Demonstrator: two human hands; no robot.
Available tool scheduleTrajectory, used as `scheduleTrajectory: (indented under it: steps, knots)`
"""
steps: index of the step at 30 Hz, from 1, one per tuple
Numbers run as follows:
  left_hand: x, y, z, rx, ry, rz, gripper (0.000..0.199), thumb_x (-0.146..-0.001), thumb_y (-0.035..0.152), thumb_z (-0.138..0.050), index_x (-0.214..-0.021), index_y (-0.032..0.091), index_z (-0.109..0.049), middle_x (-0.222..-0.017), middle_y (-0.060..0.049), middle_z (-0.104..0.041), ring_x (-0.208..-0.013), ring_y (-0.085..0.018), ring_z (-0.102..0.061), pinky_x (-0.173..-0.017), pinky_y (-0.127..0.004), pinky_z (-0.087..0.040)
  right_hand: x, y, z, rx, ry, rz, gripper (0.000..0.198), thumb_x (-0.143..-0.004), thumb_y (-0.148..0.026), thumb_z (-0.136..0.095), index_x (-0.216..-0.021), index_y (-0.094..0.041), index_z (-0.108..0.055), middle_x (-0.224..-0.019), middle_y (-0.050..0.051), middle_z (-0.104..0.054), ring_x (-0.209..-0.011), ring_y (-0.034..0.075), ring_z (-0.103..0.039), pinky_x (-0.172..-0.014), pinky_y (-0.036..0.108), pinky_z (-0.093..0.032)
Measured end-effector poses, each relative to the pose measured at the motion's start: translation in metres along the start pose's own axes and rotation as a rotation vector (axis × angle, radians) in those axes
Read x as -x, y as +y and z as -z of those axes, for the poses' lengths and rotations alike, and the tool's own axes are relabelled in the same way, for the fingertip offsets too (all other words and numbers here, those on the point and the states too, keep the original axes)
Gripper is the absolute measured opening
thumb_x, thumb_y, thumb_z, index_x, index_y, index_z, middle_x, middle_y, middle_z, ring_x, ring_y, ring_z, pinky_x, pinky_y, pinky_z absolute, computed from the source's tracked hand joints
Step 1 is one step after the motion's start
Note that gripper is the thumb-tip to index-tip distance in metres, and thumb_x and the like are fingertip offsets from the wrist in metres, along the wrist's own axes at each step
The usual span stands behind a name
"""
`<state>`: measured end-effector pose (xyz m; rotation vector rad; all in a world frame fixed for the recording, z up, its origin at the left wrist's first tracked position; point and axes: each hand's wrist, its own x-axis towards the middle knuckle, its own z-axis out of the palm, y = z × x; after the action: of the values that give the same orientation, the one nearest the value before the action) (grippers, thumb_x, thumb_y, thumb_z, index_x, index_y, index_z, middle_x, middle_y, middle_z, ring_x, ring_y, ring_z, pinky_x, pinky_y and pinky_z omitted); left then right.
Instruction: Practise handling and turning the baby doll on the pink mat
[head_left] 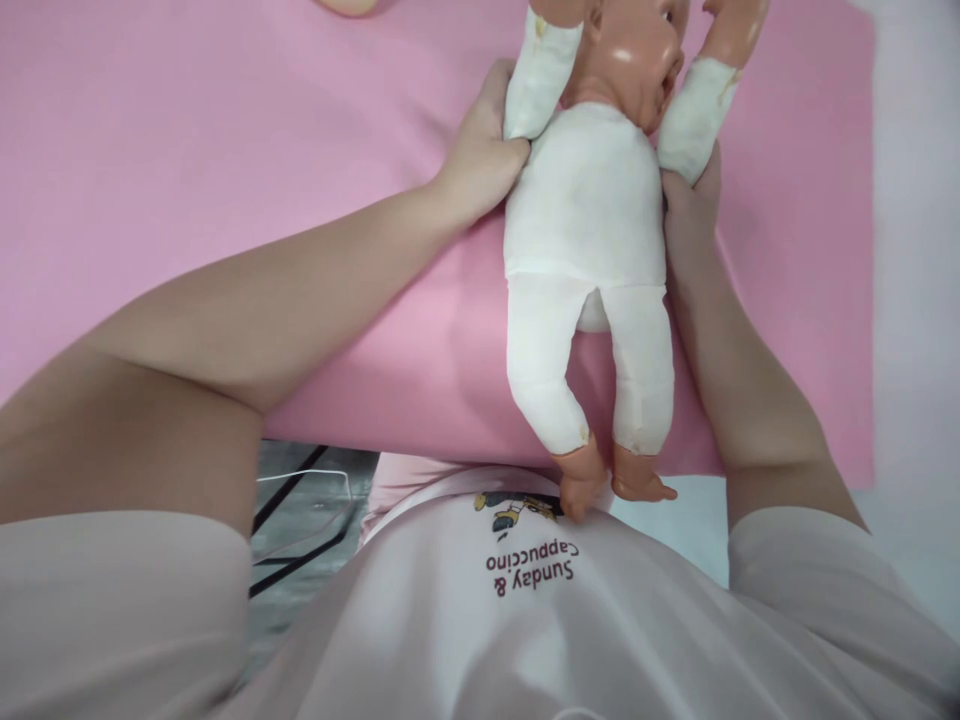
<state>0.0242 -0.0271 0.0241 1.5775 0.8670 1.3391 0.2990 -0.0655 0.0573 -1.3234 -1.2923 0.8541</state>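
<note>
A baby doll (589, 205) with a white cloth body hangs or lies face up over the pink surface, its head at the top edge of the view and its feet toward my shirt. My left hand (484, 150) grips the doll's side below its raised arm, thumb on the front and fingers partly hidden behind it. On the opposite side, my right hand (691, 205) holds the doll under the other arm, most fingers out of sight. Both doll arms are raised. Its brown plastic feet reach past the near edge of the pink surface.
A pink mat (225, 130) covers most of the tabletop, with a white surface (915, 250) along its right side. Part of a pale rounded object (346, 5) shows at the top edge. Below the table are a grey floor (300, 510), dark bars and a thin white cable.
</note>
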Motion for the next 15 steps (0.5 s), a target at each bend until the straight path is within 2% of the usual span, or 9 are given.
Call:
scheduleTrajectory:
  steps: [4, 11, 15]
  knots:
    - [0.005, 0.01, -0.001, -0.037, 0.018, 0.039, 0.042, -0.084, 0.014, -0.069, -0.121, 0.029, -0.06, -0.127, -0.001, -0.075, -0.127, -0.029, -0.063, -0.118, -0.049, -0.051, 0.002, -0.005, -0.003, -0.016, 0.017, -0.008, 0.056, -0.078, -0.013, -0.054, -0.134, -0.019, -0.052, -0.131, 0.004, -0.069, -0.112, 0.013, -0.066, -0.114, 0.037, -0.059]
    - [-0.02, -0.04, 0.003, 0.086, -0.033, -0.082, 0.057, -0.072, 0.015, -0.074, -0.125, 0.029, -0.059, -0.127, -0.005, -0.073, -0.127, -0.036, -0.059, -0.119, -0.058, -0.047, 0.008, -0.007, -0.003, -0.018, 0.017, 0.007, 0.05, -0.078, -0.018, -0.056, -0.128, -0.025, -0.054, -0.13, 0.002, -0.071, -0.115, 0.017, -0.067, -0.113, 0.04, -0.059]
    - [-0.02, -0.042, 0.003, 0.11, -0.024, -0.077, 0.056, -0.072, 0.015, -0.076, -0.122, 0.031, -0.059, -0.124, -0.003, -0.073, -0.126, -0.036, -0.056, -0.119, -0.058, -0.046, 0.01, -0.009, -0.004, -0.049, 0.018, 0.017, 0.049, -0.079, -0.015, -0.055, -0.128, -0.024, -0.055, -0.127, 0.001, -0.071, -0.115, 0.016, -0.068, -0.111, 0.038, -0.058]
